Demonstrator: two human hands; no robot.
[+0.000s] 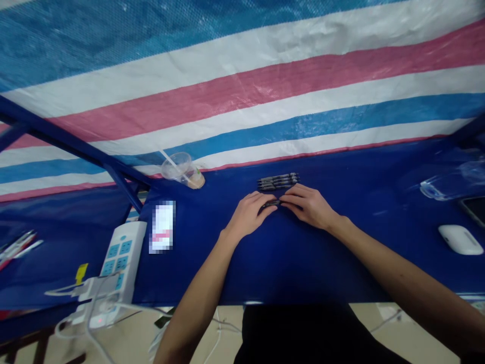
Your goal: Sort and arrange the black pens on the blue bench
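Observation:
A dark pen (272, 203) lies crosswise between my hands, low over the blue tabletop. My left hand (250, 212) has its fingers and thumb closed on the pen's left part. On the right end, my right hand (307, 205) pinches the same pen with its fingertips. Just beyond my fingers, several dark pens (278, 181) are laid side by side in a row. My fingers cover much of the held pen, so its tip and clip cannot be made out.
A tilted clear plastic cup (177, 167) with a straw is at the back left. Left of me are a blurred-out bright rectangle (162, 227) and a white power strip (128, 253) with cables. A white case (460, 239) and a clear bottle (447, 184) sit at right.

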